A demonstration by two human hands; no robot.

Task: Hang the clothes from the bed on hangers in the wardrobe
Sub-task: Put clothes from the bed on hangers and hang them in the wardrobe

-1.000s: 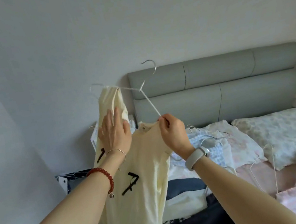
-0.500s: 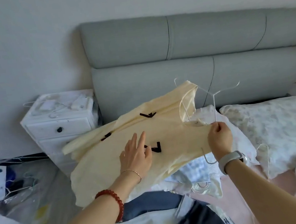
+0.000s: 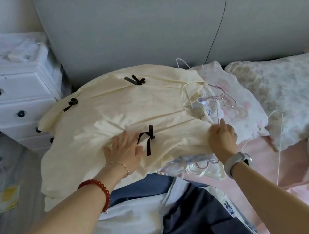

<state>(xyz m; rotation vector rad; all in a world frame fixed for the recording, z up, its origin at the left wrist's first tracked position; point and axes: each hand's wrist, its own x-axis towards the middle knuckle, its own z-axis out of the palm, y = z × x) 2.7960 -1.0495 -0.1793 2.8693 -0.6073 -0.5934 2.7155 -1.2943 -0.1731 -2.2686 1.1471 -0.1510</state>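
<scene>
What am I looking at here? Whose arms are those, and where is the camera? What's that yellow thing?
There is no machine here. The arms belong to a person who wears a camera on their head, so the picture shows what they see when they look down at their own hands.

The yellow thing is a cream garment with little black bows. It lies spread over a pile of other clothes on a bed with a grey headboard. The left hand lies flat and open on the garment. The right hand pinches a thin white wire hanger that sits in the garment's neck. More wire hangers lie beside it on the bed. A white chest of drawers stands to the left.
</scene>
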